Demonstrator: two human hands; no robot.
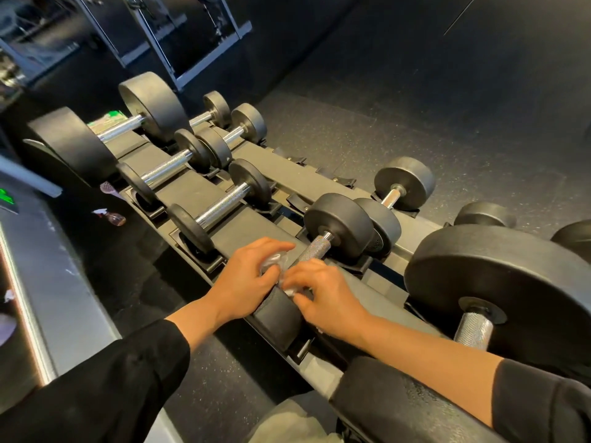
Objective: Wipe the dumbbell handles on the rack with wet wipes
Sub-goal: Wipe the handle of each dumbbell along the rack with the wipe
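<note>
A black rack (256,225) carries several black dumbbells with knurled chrome handles. Both my hands meet over the near end of one dumbbell's handle (315,247), just above its near head (278,318). My left hand (246,276) holds a crumpled white wet wipe (271,262) in curled fingers. My right hand (319,292) pinches another part of the wipe (289,290) between thumb and fingertips. The near part of the handle is hidden under my hands. A green-and-white wipes pack (107,121) lies at the rack's far left end.
A very large dumbbell (499,282) sits close to my right forearm. A small spray bottle (112,217) and a pink brush (108,188) lie on the floor left of the rack. A grey ledge (48,266) runs along the left. Dark rubber floor (415,123) stretches beyond the rack.
</note>
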